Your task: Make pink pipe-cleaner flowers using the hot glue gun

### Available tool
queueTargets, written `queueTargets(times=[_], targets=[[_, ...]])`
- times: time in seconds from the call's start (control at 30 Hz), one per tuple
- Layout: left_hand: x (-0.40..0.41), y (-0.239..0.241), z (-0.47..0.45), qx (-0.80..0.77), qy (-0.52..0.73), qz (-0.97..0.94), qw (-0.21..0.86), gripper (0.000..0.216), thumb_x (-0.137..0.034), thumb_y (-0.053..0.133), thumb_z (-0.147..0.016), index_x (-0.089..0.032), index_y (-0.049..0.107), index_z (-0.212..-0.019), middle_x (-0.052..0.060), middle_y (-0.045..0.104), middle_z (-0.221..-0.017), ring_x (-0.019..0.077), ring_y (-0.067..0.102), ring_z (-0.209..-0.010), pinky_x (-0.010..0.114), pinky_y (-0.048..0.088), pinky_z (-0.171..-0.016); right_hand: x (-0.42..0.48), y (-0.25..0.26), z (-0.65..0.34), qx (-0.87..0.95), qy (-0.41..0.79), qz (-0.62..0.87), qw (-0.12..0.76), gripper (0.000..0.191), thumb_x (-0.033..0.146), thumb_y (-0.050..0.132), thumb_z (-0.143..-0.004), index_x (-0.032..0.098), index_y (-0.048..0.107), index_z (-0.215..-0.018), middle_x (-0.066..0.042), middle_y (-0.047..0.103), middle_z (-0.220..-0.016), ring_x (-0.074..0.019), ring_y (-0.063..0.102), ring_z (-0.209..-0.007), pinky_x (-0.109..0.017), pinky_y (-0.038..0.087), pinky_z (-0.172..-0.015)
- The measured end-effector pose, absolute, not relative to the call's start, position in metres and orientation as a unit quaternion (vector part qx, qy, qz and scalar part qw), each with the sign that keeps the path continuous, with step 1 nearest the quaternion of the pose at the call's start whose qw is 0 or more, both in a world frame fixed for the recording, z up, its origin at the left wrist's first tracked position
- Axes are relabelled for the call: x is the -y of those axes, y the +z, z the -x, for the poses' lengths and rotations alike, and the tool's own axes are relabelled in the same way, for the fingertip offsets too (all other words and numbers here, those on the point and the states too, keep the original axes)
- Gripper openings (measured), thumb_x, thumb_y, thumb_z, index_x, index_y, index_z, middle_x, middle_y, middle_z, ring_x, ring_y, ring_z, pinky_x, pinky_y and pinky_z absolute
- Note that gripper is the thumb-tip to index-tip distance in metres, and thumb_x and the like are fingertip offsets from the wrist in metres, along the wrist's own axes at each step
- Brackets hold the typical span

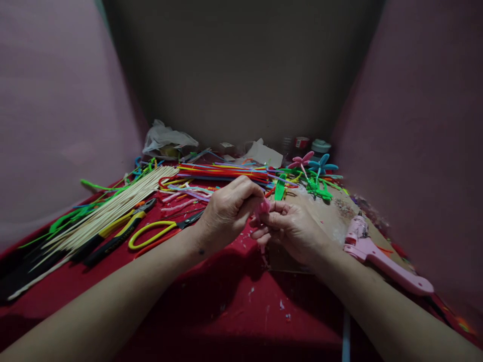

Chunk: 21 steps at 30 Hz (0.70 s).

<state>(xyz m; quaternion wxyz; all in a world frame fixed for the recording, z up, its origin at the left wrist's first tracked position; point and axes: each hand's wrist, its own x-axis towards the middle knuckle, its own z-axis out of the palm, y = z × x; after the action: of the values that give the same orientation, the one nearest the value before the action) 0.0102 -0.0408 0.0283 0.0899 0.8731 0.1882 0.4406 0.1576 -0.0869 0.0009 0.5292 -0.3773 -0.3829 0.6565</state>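
My left hand (233,207) is closed, its thumb and fingers pinching a small pink pipe cleaner piece (263,207). From the other side my right hand (289,226) grips the same piece between thumb and forefinger, the other fingers curled beneath. Much of the pink piece is hidden by the fingers, so its full shape cannot be made out. Both hands are raised over the red cloth, near the left edge of a cardboard sheet (289,259). Yellow-handled scissors (153,235) lie left of my left hand.
Pliers (116,234) and a bundle of wooden skewers (113,213) lie at left. Coloured pipe cleaners (222,172) are heaped behind my hands. A pink glue gun (388,259) rests at right. Pink and blue pipe cleaner flowers (322,166) stand behind it, near a plastic bag (166,138) further left.
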Motion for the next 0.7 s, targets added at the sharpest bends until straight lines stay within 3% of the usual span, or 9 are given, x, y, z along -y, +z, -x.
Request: queueTargets(times=[0.37,0.7], targets=[[0.049,0.0302,-0.0104,-0.257,0.411,-0.857,0.176,0.006,-0.018,0.052,-0.082,-0.015,0.056,-0.078,0.002,0.056,-0.071,0.0102,0.051,-0.063,0.022,0.042,-0.058,0.091,-0.001,-0.1567,0.404,0.602,0.406,0.556,0.025,0.028,0.077,-0.06,0.015,0.057,-0.068,-0.001,0.066,-0.062,-0.0124,0.063,-0.052,-0.025,0.053,-0.054],[0.0488,0.037,-0.0035,-0.213,0.366,-0.89,0.172,0.008,-0.014,0.05,-0.083,-0.015,0.053,-0.075,0.001,0.054,-0.07,0.0093,0.048,-0.062,0.022,0.04,-0.057,0.0928,0.0019,-0.1573,0.404,0.627,0.401,0.532,0.017,0.02,0.075,-0.06,0.013,0.06,-0.063,-0.003,0.066,-0.062,-0.0149,0.066,-0.056,-0.027,0.055,-0.057]])
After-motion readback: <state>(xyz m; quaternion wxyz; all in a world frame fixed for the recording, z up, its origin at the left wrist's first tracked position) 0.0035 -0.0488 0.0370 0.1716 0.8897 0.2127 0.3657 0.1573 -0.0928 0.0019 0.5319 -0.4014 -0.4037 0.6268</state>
